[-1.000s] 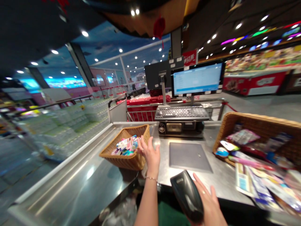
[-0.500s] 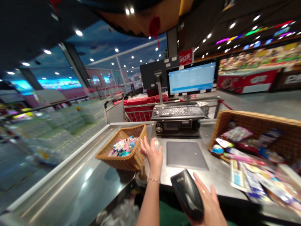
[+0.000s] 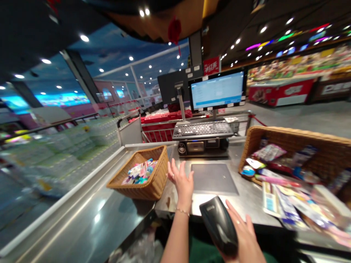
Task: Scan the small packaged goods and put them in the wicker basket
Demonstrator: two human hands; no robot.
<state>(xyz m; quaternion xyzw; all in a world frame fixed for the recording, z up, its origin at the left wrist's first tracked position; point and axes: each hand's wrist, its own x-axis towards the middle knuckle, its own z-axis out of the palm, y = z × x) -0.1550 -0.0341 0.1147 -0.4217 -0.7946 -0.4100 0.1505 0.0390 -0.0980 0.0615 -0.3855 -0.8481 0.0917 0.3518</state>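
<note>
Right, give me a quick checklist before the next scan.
Right hand gripping the scanner: ok.
Left hand open, holding nothing: ok.
Small basket upright on the counter, left of the left hand: ok.
Large basket: packets lie past its front rim: not ok.
Screen lit, but its text is too small to read: cannot tell.

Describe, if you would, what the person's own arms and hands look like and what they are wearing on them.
Both arms are bare, with no sleeves showing. The left hand wears a ring and a thin chain bracelet at the wrist; the right hand also wears a ring. Dark green clothing shows below them.
</note>
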